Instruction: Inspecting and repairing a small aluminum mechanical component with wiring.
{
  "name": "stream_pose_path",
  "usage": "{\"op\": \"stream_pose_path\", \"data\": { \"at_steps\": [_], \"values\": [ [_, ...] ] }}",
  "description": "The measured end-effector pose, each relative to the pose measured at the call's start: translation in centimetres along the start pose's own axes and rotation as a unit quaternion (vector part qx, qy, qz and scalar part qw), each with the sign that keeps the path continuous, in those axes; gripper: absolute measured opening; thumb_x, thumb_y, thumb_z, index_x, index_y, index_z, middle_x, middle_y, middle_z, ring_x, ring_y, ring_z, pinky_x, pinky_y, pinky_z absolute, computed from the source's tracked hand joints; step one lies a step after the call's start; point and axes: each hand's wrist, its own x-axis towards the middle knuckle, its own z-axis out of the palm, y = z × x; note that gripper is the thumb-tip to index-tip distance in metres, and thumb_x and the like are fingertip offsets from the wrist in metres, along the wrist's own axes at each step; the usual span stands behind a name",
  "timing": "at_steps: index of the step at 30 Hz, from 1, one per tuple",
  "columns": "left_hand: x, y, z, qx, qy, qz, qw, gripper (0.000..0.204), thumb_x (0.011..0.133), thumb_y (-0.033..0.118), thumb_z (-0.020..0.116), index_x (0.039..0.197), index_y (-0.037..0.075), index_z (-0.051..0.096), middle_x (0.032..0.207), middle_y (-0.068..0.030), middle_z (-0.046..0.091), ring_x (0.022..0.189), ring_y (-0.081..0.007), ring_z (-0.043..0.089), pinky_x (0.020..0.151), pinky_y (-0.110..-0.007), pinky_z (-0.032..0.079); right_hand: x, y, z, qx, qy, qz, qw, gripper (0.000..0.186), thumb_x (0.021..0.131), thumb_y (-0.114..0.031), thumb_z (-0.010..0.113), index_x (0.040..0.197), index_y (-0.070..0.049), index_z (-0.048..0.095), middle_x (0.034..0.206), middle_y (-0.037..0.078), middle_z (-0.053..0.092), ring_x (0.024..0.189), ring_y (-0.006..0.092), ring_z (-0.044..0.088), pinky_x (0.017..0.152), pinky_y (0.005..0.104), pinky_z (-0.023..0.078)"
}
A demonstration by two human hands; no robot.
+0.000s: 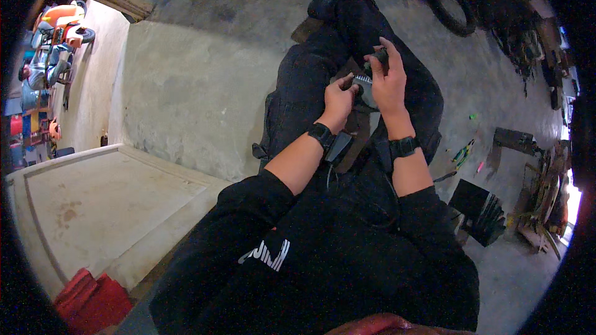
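Observation:
My left hand (341, 99) is closed on a small dark object (347, 82), its thumb pointing up between my legs. Higher and to the right, my right hand (387, 84) grips a dark green-black part (379, 57) with thumb and fingers, the forefinger raised. Just behind and below both hands sits a grey metal piece (363, 96) with a pale ridged top edge, partly hidden by them; what it is I cannot tell. Both forearms come up from below over my dark trousers.
Pliers (460, 155) and small coloured bits (480, 166) lie on the concrete floor (205, 74) at right, near dark metal pieces (515, 139) and a black panel (472, 205). A tire (450, 6) is upper right. A pale board (105, 205) and red cloth (87, 298) are lower left.

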Motion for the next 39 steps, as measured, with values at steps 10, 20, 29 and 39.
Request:
{"op": "stream_pose_path", "data": {
  "at_steps": [10,20,29,39],
  "values": [
    [0.0,0.1,0.0,-0.006,0.000,-0.014,1.000,0.039,0.089,0.001,0.064,0.128,-0.002,0.059,0.110,-0.0097,0.066,0.087,-0.0115,0.059,0.075,-0.026,0.048,-0.2,-0.1,0.2,-0.036,0.007,-0.010,0.999,0.040,0.093,-0.003,0.060,0.131,-0.006,0.051,0.109,0.013,0.061,0.093,0.0209,0.067,0.083,0.0328,0.052],
    [-1.4,2.2,0.5,0.017,0.002,-0.031,0.999,0.040,0.090,0.001,0.062,0.129,-0.003,0.057,0.106,-0.0083,0.066,0.082,-0.0091,0.056,0.070,-0.024,0.046,-0.1,-0.6,-0.2,-0.032,-0.014,-0.008,0.999,0.038,0.093,-0.007,0.060,0.130,-0.006,0.052,0.117,0.014,0.061,0.104,0.0241,0.063,0.088,0.0337,0.049],
    [-1.0,1.0,-0.1,0.002,-0.014,-0.010,1.000,0.040,0.091,0.003,0.063,0.131,-0.003,0.056,0.095,-0.0040,0.064,0.068,-0.0063,0.051,0.059,-0.023,0.042,0.5,-2.5,-1.6,-0.074,-0.080,-0.023,0.994,0.039,0.092,-0.010,0.058,0.130,-0.007,0.054,0.129,0.017,0.057,0.117,0.0352,0.056,0.098,0.0388,0.046],
    [-0.1,-0.2,-0.3,-0.007,-0.027,0.021,0.999,0.041,0.091,0.001,0.063,0.131,-0.004,0.055,0.111,-0.0094,0.064,0.082,-0.0092,0.055,0.070,-0.023,0.047,0.6,-1.8,-0.4,-0.005,-0.062,-0.045,0.997,0.035,0.090,-0.006,0.060,0.125,-0.010,0.060,0.126,0.016,0.058,0.112,0.0342,0.059,0.093,0.0376,0.050]
  ]
}}
